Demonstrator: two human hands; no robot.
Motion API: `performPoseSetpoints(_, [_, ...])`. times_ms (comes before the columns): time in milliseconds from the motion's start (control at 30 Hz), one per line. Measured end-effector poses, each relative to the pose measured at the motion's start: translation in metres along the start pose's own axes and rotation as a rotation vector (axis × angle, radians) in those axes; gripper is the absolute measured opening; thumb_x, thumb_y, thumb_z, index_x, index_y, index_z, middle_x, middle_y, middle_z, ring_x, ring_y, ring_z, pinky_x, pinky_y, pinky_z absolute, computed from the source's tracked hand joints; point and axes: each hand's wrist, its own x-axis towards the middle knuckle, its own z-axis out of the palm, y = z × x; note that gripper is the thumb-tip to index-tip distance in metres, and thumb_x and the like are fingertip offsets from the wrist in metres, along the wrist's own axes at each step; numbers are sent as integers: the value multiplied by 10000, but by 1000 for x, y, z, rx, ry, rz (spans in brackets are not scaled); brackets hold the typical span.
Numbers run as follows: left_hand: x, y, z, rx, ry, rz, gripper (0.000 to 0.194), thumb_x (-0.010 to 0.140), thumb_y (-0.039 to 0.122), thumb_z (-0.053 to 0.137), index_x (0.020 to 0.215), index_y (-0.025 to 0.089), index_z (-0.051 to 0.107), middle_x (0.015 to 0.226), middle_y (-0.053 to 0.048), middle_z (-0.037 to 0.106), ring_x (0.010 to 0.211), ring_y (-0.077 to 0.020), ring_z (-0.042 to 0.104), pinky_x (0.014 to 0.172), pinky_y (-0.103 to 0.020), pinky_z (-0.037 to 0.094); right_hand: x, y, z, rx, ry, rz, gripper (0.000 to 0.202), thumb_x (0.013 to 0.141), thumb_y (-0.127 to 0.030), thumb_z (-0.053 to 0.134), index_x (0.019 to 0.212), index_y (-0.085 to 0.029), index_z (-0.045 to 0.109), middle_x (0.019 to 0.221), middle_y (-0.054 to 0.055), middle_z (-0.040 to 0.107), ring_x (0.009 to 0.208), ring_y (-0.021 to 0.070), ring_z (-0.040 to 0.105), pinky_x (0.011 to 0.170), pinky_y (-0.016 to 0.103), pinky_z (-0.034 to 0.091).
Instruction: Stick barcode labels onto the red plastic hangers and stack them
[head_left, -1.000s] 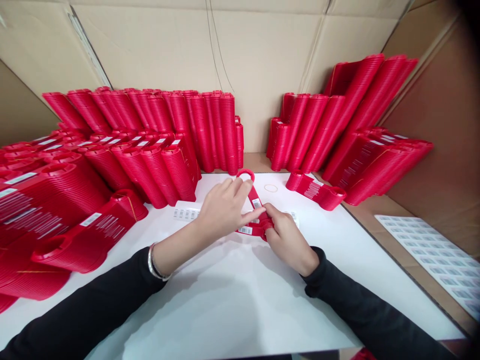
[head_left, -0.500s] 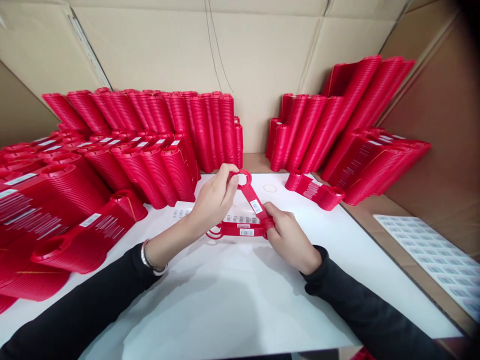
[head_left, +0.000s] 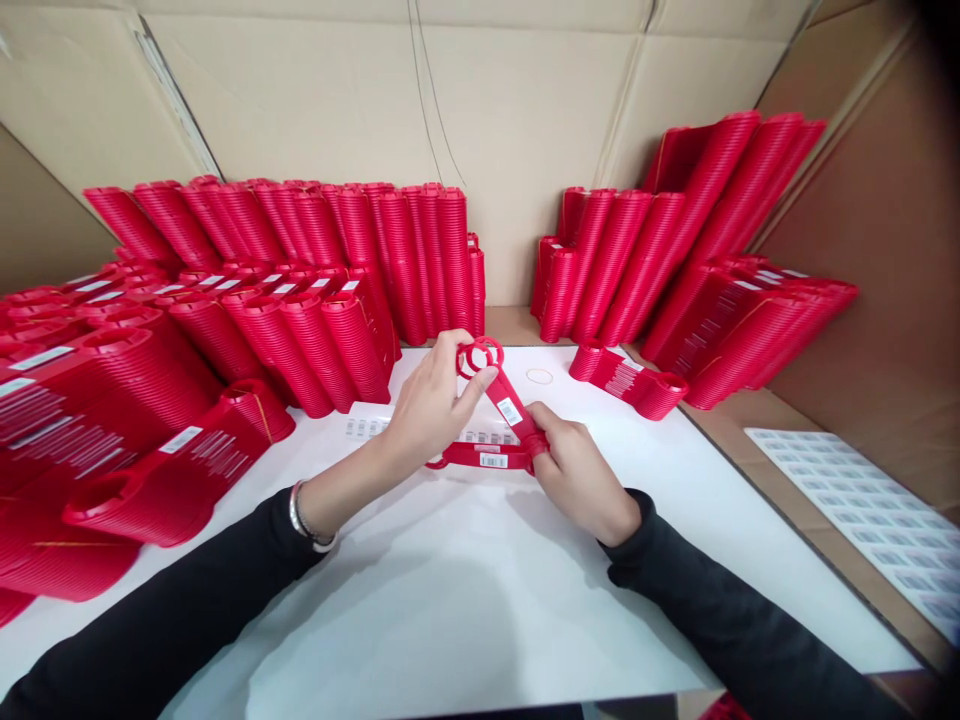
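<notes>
My left hand [head_left: 433,400] pinches the ring end of a flat red plastic piece with a ring at each end. Two overlapping rings show at its fingertips. Closed round the other end of the red plastic pieces is my right hand [head_left: 583,478]. From there, one red plastic piece [head_left: 508,402] with a white barcode label slants up to my left fingers. Another red plastic piece [head_left: 465,456], also labelled, runs left from my right hand, its far ring partly hidden behind my left wrist. Behind them lies a sheet of barcode labels [head_left: 367,428].
Tall stacks of red pieces [head_left: 401,270] line the left and back, with more stacks [head_left: 622,270] at back right. A short banded stack [head_left: 628,380] and a loose rubber band [head_left: 539,376] lie on the white table [head_left: 390,620]. Another label sheet [head_left: 855,520] is at right.
My left thumb has moved down and right, and a second ring now shows at my left fingertips. The lower piece's left ring has become more hidden. My right hand is nearly still.
</notes>
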Motion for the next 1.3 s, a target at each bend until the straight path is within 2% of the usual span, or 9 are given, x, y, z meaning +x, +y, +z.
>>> performPoseSetpoints(267, [1, -5, 2, -112, -23, -76, 263, 811, 217, 466, 1053, 214, 362, 854, 10, 525, 619, -96, 480, 587, -227, 368, 3, 4, -4, -21, 28, 36, 210, 695, -52, 360, 823, -213, 405, 798, 45, 617, 697, 186, 568, 615, 247, 385])
performPoseSetpoints(400, [1, -12, 9, 19, -207, -25, 58, 775, 173, 448, 821, 195, 475, 740, 9, 542, 634, -129, 492, 593, -242, 369, 5, 6, -4, -107, 15, 73, 232, 681, -46, 358, 835, -208, 419, 778, 52, 609, 700, 191, 566, 625, 248, 378])
performPoseSetpoints(467, [-1, -14, 12, 97, -289, -9, 119, 830, 230, 410, 786, 197, 515, 675, 2, 555, 634, -153, 515, 602, -261, 376, 6, 7, -3, -145, -13, 84, 231, 687, -45, 358, 837, -204, 429, 771, 58, 607, 692, 191, 563, 615, 245, 367])
performPoseSetpoints(567, [-4, -17, 17, 180, -350, 50, 155, 835, 238, 433, 887, 195, 572, 825, -42, 616, 760, -196, 563, 675, -300, 414, 6, 9, 0, -182, -39, 84, 249, 684, -34, 355, 852, -197, 440, 773, 65, 609, 681, 189, 555, 609, 243, 351])
performPoseSetpoints(667, [-6, -22, 22, 141, -452, 163, 262, 781, 127, 450, 1005, 175, 579, 1055, -87, 590, 967, -227, 542, 797, -330, 438, 6, 11, 1, -197, -66, 88, 289, 660, -14, 352, 866, -191, 450, 771, 64, 608, 671, 180, 547, 604, 238, 339])
performPoseSetpoints(767, [-7, -24, 24, 70, -548, 199, 322, 766, 63, 396, 1003, 163, 589, 1016, -88, 592, 958, -203, 549, 813, -308, 452, 7, 13, 2, -217, -90, 103, 308, 651, -7, 350, 878, -185, 458, 746, 58, 598, 646, 170, 534, 595, 236, 327])
performPoseSetpoints(933, [-7, -21, 22, -5, -536, 125, 211, 816, 176, 442, 929, 194, 619, 1020, -61, 586, 906, -181, 567, 782, -294, 457, 6, 16, 4, -195, -107, 116, 307, 663, -13, 352, 897, -184, 452, 778, 68, 605, 647, 167, 537, 565, 232, 307])
performPoseSetpoints(1033, [-5, -17, 20, -63, -508, 56, 139, 808, 265, 509, 805, 189, 626, 900, -37, 597, 776, -156, 567, 692, -270, 448, 7, 17, 4, -181, -107, 132, 288, 657, -17, 355, 873, -186, 442, 783, 70, 606, 653, 166, 538, 566, 231, 307])
performPoseSetpoints(1300, [7, -7, 7, -515, -495, -262, 177, 774, 313, 559, 741, 140, 583, 628, 11, 547, 554, -94, 486, 500, -205, 371, 6, 10, 4, -135, -73, 110, 238, 674, -34, 351, 835, -195, 420, 767, 60, 595, 667, 168, 531, 581, 231, 310])
